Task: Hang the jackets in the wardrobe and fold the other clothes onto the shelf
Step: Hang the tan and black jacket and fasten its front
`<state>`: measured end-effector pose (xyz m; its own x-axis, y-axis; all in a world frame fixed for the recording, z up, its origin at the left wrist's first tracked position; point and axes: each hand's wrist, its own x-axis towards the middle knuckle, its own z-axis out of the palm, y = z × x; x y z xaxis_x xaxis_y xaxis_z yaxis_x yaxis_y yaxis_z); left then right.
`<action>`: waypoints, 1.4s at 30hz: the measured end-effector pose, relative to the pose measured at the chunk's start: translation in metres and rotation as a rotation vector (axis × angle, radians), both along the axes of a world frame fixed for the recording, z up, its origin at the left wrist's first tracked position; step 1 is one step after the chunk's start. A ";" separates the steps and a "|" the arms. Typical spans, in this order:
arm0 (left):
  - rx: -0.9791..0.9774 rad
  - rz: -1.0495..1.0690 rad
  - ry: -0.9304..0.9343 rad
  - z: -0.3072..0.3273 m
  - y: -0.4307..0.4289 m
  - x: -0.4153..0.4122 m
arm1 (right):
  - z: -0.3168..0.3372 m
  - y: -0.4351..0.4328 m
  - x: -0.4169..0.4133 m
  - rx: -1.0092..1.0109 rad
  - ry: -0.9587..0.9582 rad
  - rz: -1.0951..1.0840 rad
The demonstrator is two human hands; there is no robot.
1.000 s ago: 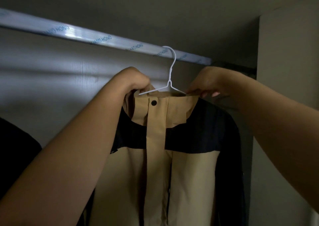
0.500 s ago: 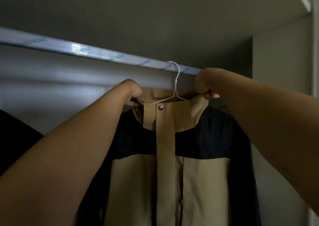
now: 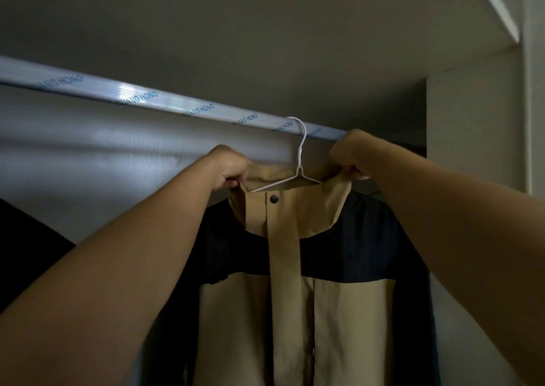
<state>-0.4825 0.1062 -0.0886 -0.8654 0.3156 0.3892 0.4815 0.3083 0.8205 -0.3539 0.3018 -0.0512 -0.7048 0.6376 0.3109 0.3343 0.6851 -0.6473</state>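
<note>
Blue-lettered protective film (image 3: 138,98); dark fabric (image 3: 20,253) far left.

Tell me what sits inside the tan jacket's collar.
A white wire hanger, its hook over the rail. Its arms are hidden under the jacket. The left hand and right hand grip the collar.

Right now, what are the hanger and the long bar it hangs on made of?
Hanger: thin white wire, likely coated metal, judging by its slim bent hook. Bar: probably metal under shiny printed plastic wrap, given glare and blue lettering.
</note>
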 end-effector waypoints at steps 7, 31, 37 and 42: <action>-0.257 0.081 0.224 0.010 0.011 -0.011 | 0.004 0.004 -0.008 0.208 -0.261 -0.023; -0.544 0.004 -0.266 0.018 -0.015 0.011 | 0.003 -0.010 0.020 -0.183 -0.289 0.193; -0.414 0.081 -0.187 0.013 -0.024 0.014 | 0.003 -0.004 0.026 -0.065 -0.260 0.034; -0.235 0.114 -0.008 0.010 -0.022 0.013 | -0.001 -0.004 0.025 0.057 -0.165 -0.044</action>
<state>-0.4698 0.0843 -0.0781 -0.9033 0.2967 0.3098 0.4264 0.5424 0.7239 -0.3285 0.2977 -0.0518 -0.7211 0.6536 0.2296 0.4632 0.7014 -0.5417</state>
